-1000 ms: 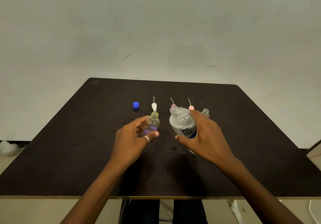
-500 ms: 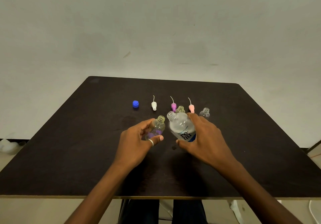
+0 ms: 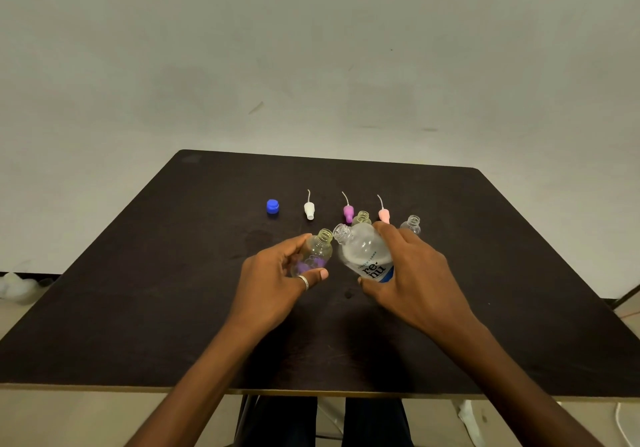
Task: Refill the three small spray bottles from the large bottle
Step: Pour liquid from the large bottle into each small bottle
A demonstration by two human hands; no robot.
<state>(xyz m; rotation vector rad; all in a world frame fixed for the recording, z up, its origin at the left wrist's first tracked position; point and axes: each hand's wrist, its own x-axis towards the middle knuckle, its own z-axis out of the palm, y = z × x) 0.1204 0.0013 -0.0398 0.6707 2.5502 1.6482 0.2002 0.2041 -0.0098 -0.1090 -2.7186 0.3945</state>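
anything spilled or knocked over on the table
No visible spill, nothing toppled. The large bottle in the right hand tilts toward the small bottle in the left hand, a deliberate pour. Caps lie in a tidy row behind.

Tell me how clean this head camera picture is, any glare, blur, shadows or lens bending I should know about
Head view: soft, even light, with faint shadows under the left hand and right hand on the dark table; pale highlights on the large bottle, no harsh glare; the small bottle is fairly sharp, though its liquid level cannot be read; wide-angle lens splays the table edges outward.
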